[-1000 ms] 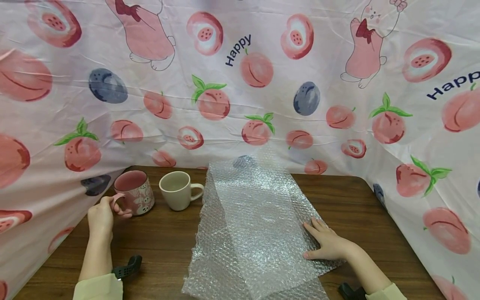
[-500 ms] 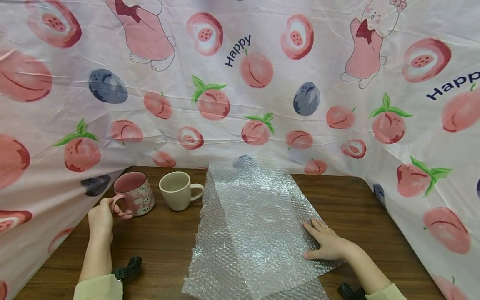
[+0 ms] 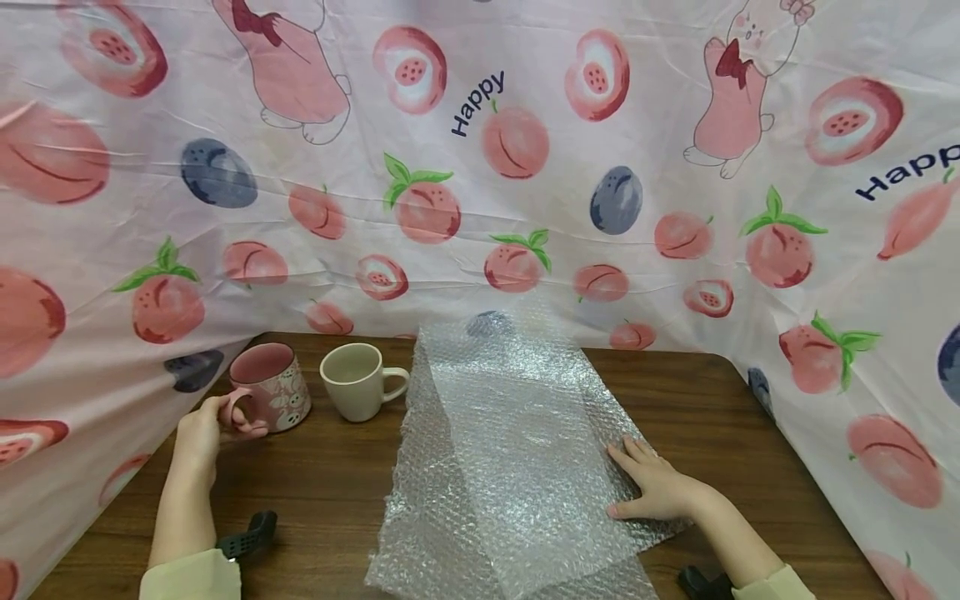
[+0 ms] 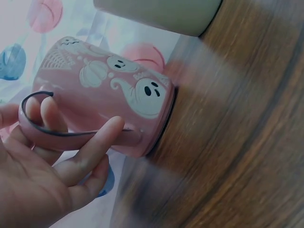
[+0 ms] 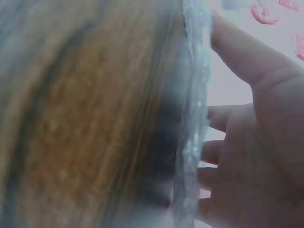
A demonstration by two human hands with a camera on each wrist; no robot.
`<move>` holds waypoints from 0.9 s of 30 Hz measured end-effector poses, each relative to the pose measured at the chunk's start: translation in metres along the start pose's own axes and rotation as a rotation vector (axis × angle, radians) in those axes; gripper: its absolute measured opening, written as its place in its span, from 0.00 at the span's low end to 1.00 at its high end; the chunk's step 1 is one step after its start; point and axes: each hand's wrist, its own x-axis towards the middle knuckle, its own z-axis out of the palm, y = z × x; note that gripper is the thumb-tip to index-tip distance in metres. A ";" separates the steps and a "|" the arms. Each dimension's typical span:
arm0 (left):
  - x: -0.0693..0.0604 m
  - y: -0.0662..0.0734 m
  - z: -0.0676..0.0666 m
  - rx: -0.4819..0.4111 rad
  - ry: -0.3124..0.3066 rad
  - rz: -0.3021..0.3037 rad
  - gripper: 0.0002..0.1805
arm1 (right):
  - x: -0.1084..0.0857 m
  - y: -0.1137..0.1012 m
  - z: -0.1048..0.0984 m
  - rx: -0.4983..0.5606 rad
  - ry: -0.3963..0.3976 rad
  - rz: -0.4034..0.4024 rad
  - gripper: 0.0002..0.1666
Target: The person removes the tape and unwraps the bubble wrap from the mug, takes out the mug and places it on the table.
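At the table's back left, my left hand (image 3: pixel 199 429) holds the handle of a pink mug (image 3: pixel 281 392) decorated with white ghosts. In the left wrist view, fingers of the left hand (image 4: pixel 52 171) pass through and along that handle, and the pink mug (image 4: pixel 104 90) stands upright on the wood. Beside it is a cream mug (image 3: pixel 352 379), its handle turned right. My right hand (image 3: pixel 652 483) lies spread on the right edge of the layered bubble wrap (image 3: pixel 525 450). The right wrist view has the right hand (image 5: pixel 256 128) against the edge of the bubble wrap (image 5: pixel 192 109).
The dark wooden table (image 3: pixel 690 400) is enclosed by a white cloth (image 3: pixel 540 50) printed with peaches and rabbits. The bubble wrap's far end rises against this cloth. Black wrist mounts (image 3: pixel 251 533) sit by both forearms.
My left wrist and forearm have shifted slightly to the left, with the hand still on the pink mug's handle. The right hand and bubble wrap stay in place.
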 end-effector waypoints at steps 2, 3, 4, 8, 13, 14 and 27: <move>0.001 0.000 -0.002 -0.003 -0.038 0.027 0.32 | 0.000 0.000 0.000 0.001 -0.006 0.005 0.58; 0.001 0.000 -0.003 -0.012 -0.056 0.034 0.31 | 0.000 0.000 -0.001 0.001 -0.008 0.007 0.58; 0.002 0.000 -0.004 -0.024 -0.071 0.038 0.31 | 0.000 0.000 -0.001 0.000 -0.011 0.009 0.58; 0.003 -0.001 -0.006 -0.072 -0.112 0.034 0.30 | 0.001 0.000 -0.003 -0.005 -0.015 0.008 0.58; 0.002 -0.004 -0.010 -0.098 -0.174 0.049 0.28 | 0.001 0.000 -0.005 -0.013 -0.028 0.011 0.58; 0.002 -0.005 -0.011 -0.106 -0.187 0.053 0.28 | 0.001 0.000 -0.005 -0.014 -0.033 0.013 0.58; 0.005 -0.008 -0.018 -0.107 -0.385 0.069 0.27 | 0.000 0.000 -0.018 0.027 -0.071 0.028 0.55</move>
